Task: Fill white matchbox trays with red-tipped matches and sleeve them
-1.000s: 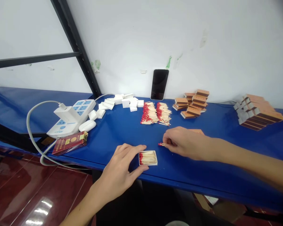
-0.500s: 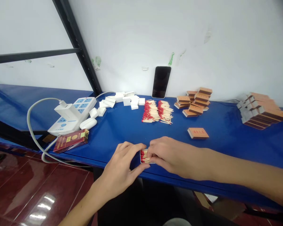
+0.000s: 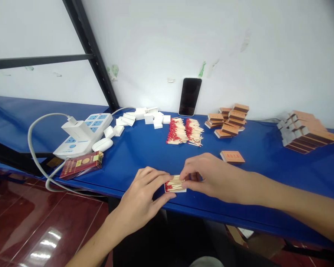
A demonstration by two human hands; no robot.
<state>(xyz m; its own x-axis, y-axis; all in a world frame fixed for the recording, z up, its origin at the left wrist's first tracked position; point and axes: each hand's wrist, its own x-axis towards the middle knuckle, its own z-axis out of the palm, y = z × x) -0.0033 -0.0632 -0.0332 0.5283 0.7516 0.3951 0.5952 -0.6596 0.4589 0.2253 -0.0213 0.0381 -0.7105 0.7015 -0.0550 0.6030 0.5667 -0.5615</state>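
Observation:
A small white matchbox tray (image 3: pixel 180 191) full of red-tipped matches (image 3: pixel 174 183) lies by the front edge of the blue shelf. My left hand (image 3: pixel 141 193) grips the tray's left end, fingers along the far side and thumb on the near side. At the tray's right end, my right hand (image 3: pixel 204 178) has thumb and forefinger pinched on the plain ends of matches. The match heads point left. An orange closed matchbox (image 3: pixel 232 157) lies just beyond my right hand. Farther back, loose matches (image 3: pixel 184 131) form two piles.
White empty trays (image 3: pixel 140 114) lie scattered at the back left. Stacked orange matchboxes (image 3: pixel 230 121) stand at the back, with a larger stack (image 3: pixel 307 131) at far right. A phone (image 3: pixel 189 96) leans on the wall. A power strip (image 3: pixel 83 139), its cable and a red packet (image 3: pixel 82 165) occupy the left.
My right hand has shifted slightly right and up, uncovering more of the matches in the tray. My left hand keeps its hold. The view has shifted slightly.

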